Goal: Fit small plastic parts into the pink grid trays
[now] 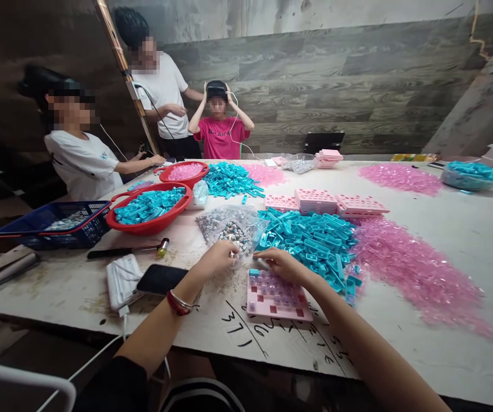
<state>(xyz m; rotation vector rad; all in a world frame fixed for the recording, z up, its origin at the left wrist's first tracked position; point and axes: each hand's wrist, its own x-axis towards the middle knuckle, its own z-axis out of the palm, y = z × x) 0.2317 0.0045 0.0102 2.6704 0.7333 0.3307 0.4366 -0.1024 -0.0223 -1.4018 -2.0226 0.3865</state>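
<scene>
At the near edge of a clear plastic bag (229,220) full of tiny grey, white and brown pieces, my left hand (218,260) has its fingers curled together. What lies between these fingers is too small to tell. My right hand (283,264) reaches leftward over the back of a pink tray (267,309), its fingers stretched out and partly hidden from view. Clear small parts sit in many of the tray's slots, and a blue piece (254,273) lies at its back left corner. A heap of blue plastic parts (310,237) is just beyond my right hand.
Pink clear parts (413,269) spread on the right. Pink trays (315,200) are stacked behind the blue heap. On the left are a red basin (147,228), a blue basket (70,237), a hammer (130,250), a phone (163,278) and a corded white power bank (122,280). Three people are across the table.
</scene>
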